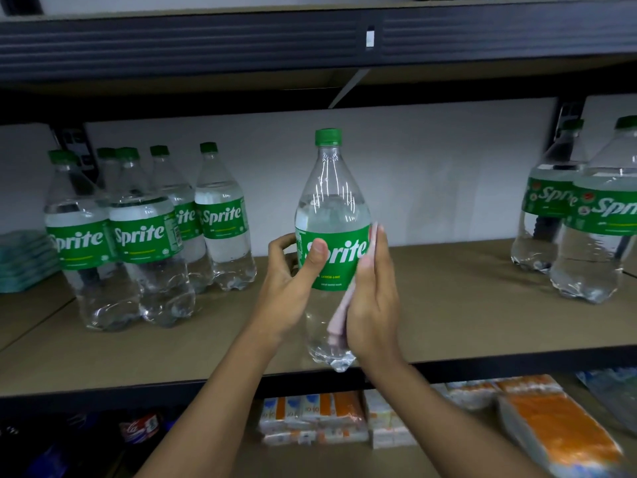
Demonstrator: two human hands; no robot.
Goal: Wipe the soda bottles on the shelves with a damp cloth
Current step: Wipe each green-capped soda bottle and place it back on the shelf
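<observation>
Closest to me, two bare forearms reach up toward the middle shelf (465, 305). The left hand (293, 281) grips the Sprite bottle (331, 201), thumb laid across the green label and fingers curled round behind. The bottle stands upright between the hands, over the shelf's front edge; whether its base touches the board I cannot tell. It is clear plastic with a green cap, clear soda up to the shoulder and a green label with white lettering. A pale pink cloth (339, 319) lies against its right side, pressed there by the right hand (374, 305), fingers straight and together. Further back on the left is a folded teal stack (24, 260), then a cluster of bottles (144, 236). Two more bottles (586, 219) stand at the far right. Orange-and-white packets (558, 429) lie on the shelf below.
</observation>
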